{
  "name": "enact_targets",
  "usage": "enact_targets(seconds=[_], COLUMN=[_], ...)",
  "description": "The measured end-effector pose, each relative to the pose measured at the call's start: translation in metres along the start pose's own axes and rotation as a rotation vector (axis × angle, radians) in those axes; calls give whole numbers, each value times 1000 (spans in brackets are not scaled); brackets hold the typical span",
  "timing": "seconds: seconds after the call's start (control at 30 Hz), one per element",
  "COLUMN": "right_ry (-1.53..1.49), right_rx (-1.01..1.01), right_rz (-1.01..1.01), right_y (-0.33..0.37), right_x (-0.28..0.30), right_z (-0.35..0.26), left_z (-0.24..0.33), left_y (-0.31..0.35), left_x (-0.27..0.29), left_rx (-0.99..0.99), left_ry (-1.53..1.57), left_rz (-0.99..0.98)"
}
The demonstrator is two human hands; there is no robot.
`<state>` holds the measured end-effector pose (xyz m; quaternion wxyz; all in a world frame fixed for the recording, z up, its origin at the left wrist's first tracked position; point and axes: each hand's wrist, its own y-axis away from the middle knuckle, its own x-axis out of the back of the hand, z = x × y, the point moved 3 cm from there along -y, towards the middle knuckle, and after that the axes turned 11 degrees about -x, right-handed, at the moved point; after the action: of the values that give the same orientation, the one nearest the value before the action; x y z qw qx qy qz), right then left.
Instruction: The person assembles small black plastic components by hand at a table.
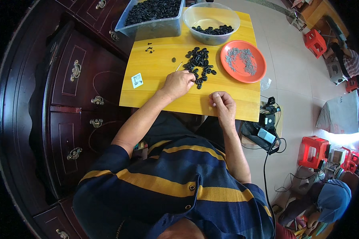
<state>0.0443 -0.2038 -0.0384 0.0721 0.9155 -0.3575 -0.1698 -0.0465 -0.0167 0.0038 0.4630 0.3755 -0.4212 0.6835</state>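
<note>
Gleaming black oval pieces (197, 59), curled bare hands (178, 84), yellow wooden table (153, 65)

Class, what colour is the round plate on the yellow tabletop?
Orange-red. The plate shows best in the head view, the only one here.

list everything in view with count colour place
table: 1, yellow, centre
bin: 1, bluish, table's far left
bowl: 1, clear, right of bin
plate: 1, orange, table's right
pins: many, grey, on plate
pieces: many, black, bin, bowl and table
label: 1, white, table's left
thin tool: 1, silvery, beside pieces
cabinet: 1, maroon, left
stools: several, red, right
bag: 1, whitish, right
cables: several, black, right of table
floor: 1, grey, right
other people: 2 or more, mixed, right
shirt: 1, navy and yellow, bottom
left hand: 1, bare, at pieces
right hand: 1, bare, table's near edge
</note>
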Motion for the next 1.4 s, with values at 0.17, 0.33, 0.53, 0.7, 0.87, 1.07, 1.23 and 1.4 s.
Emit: enact_targets(seconds=[0.17, 0.33, 0.53, 0.7, 0.87, 1.07, 1.23, 1.4], right_ry=[-22, -38, -30, -9, -46, -32, -209, -392], right_rx=[6, -7, -7, -12, -22, -29, -63, -80], right_rz=[-17, -11, 0, 6, -5, -13, 9, 10], right_y=[0, 1, 1, 0, 0, -1, 2, 1], right_x=[0, -1, -1, -2, 0, 2, 2, 11], right_z=[0, -1, 0, -1, 1, 2, -6, -4], left_z=[1, -1, -2, -3, 2, 22, 44, 69], left_y=[2, -1, -12, -13, -11, -9, -15, -22], left_x=[3, 2, 6, 5, 4, 6, -11, -32], left_rx=[17, -5, 81, 112, 78, 82, 122, 153], left_ry=[15, -20, -49, -44, -22, 329, 775, 1042], left_rz=[7, -20, -209, -297, -263, -39, 100, 184])
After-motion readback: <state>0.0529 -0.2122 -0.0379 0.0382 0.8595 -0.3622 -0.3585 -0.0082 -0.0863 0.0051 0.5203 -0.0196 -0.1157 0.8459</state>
